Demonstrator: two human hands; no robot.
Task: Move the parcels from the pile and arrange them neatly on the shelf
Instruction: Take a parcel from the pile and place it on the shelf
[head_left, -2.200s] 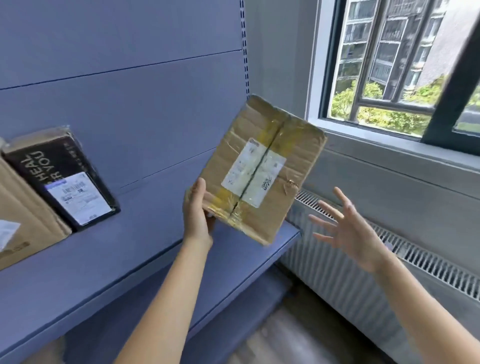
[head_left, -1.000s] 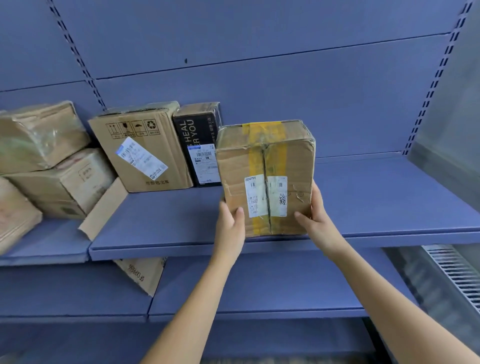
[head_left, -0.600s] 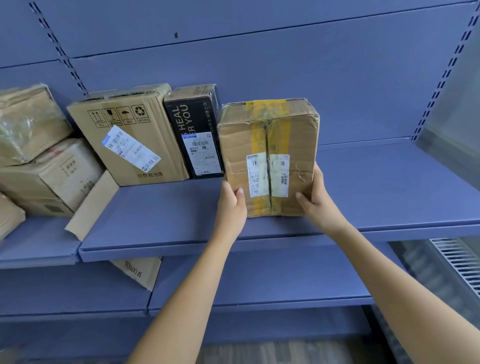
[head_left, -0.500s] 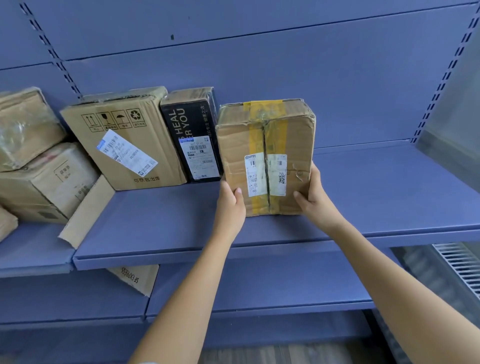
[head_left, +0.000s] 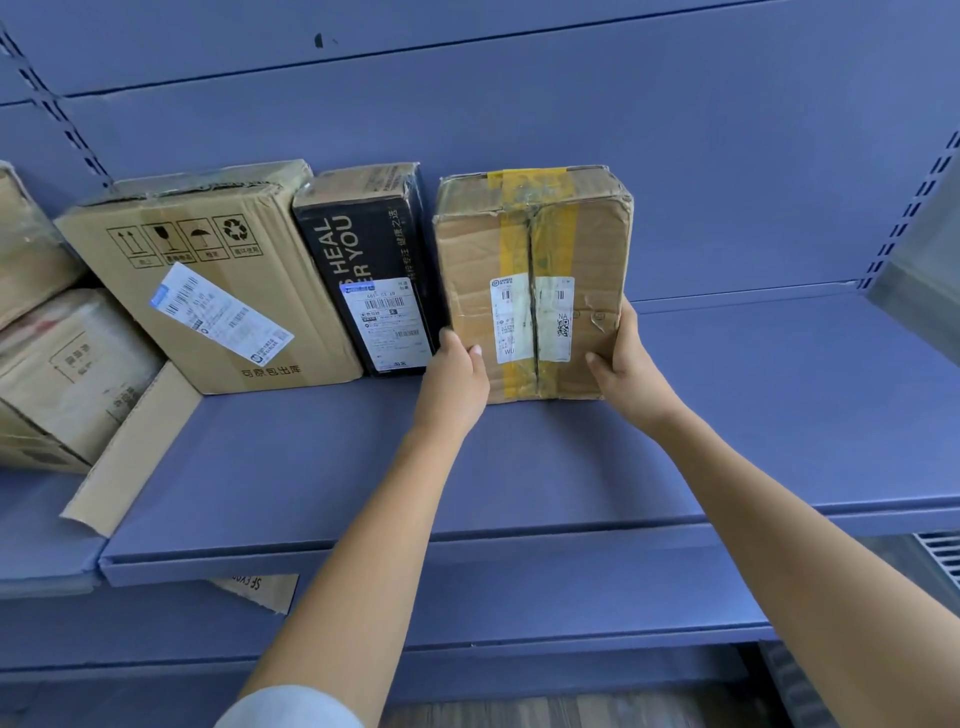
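A worn brown parcel (head_left: 535, 244) with yellow tape and a white label stands upright on the blue shelf (head_left: 753, 415), near the back wall. My left hand (head_left: 457, 374) grips its lower left edge and my right hand (head_left: 626, 364) grips its lower right edge. It stands right beside a black box (head_left: 371, 260) printed "HEAL YOU". Left of that leans a larger tan carton (head_left: 218, 291) with a slanted white label.
More brown parcels (head_left: 57, 364) are stacked at the far left, with a loose cardboard flap (head_left: 130, 452) hanging over the shelf joint. Bare shelf extends to the right of the parcel. A lower shelf (head_left: 571, 597) sits below, and a radiator grille (head_left: 940, 556) shows at right.
I turned from the window to the shelf, took the parcel in both hands and pushed it back along the shelf until it stands beside the black box.
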